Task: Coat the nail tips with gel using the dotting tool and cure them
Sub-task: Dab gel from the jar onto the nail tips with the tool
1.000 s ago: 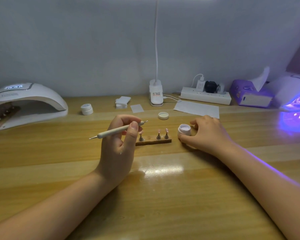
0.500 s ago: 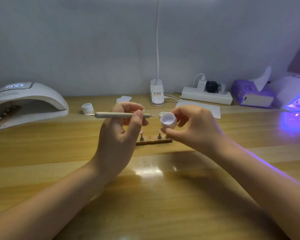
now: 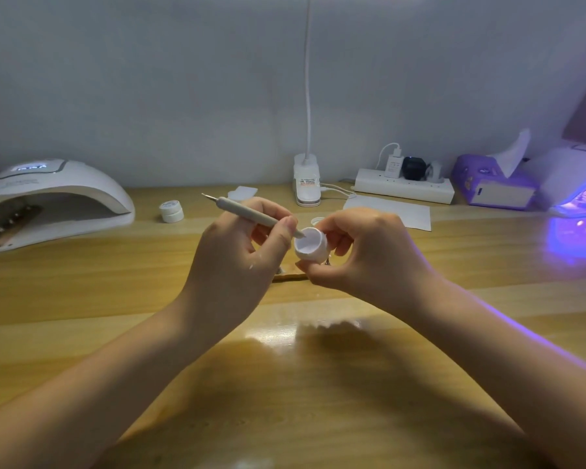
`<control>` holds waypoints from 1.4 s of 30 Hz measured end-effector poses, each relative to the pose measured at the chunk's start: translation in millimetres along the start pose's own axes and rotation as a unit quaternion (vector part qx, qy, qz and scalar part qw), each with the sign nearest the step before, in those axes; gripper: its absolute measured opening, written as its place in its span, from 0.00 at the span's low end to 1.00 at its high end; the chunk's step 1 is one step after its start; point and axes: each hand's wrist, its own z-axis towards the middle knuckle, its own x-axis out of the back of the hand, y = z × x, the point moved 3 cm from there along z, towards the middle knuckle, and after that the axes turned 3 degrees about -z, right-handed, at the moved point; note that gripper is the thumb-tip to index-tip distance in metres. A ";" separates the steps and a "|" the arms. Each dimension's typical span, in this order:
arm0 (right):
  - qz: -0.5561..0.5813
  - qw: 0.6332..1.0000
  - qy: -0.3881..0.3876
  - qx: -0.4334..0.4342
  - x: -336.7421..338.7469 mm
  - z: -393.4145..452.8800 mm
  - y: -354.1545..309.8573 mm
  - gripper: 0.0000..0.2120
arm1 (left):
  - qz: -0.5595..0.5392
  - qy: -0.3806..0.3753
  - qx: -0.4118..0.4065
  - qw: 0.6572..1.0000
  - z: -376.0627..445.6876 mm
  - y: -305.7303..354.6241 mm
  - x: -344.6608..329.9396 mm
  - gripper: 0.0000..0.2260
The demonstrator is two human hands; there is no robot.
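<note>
- The left hand (image 3: 237,262) grips the dotting tool (image 3: 251,214), fingers curled round its shaft and the thumb pressed on top; the tool slants down to the right, its lower tip inside the mouth of the gel pot (image 3: 311,247).
- The right hand (image 3: 369,255) holds the small white gel pot in the air, pinched between curled fingers and thumb, with its open mouth tilted toward the left hand.
- The pot is lifted above the wooden desk (image 3: 82,299), and every place below is given from the pot.
- Just below the pot, mostly hidden by both hands, lies a wooden strip (image 3: 290,276) that carries the nail tips; only its edge shows and the tips themselves cannot be made out.
- Just behind the pot, a small white lid (image 3: 318,220) peeks out on the desk.
- Behind and right of the pot lies a white paper sheet (image 3: 391,213), and beyond it a white power strip (image 3: 405,189) with plugs in it.
- Straight behind the pot stands a white clip lamp base (image 3: 306,184) with its thin neck rising up.
- Behind and left of the pot sits a closed white jar (image 3: 171,211).
- Far left of the pot is a white curing lamp (image 3: 48,198), with another strip of tips inside its opening.
- Far right of the pot a second lamp (image 3: 579,198) glows violet onto the desk, next to a purple tissue box (image 3: 491,186).
</note>
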 end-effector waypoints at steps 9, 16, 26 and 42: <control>-0.001 1.000 -0.006 0.004 -0.4 -0.8 -1.8 0.18 | 0.017 -0.005 0.014 1.000 -0.4 -3.8 -0.3 0.04; -0.001 1.000 -0.003 -0.003 0.1 -1.0 -1.0 0.17 | -0.022 0.016 0.026 0.999 -0.1 2.0 1.5 0.05; 0.060 0.997 -0.002 -0.046 1.7 -1.0 1.1 0.21 | -0.130 0.070 0.090 0.985 3.0 2.9 7.1 0.06; 0.124 0.986 0.004 -0.108 4.3 -0.8 1.3 0.23 | -0.266 0.116 0.297 0.910 2.1 -17.3 6.7 0.14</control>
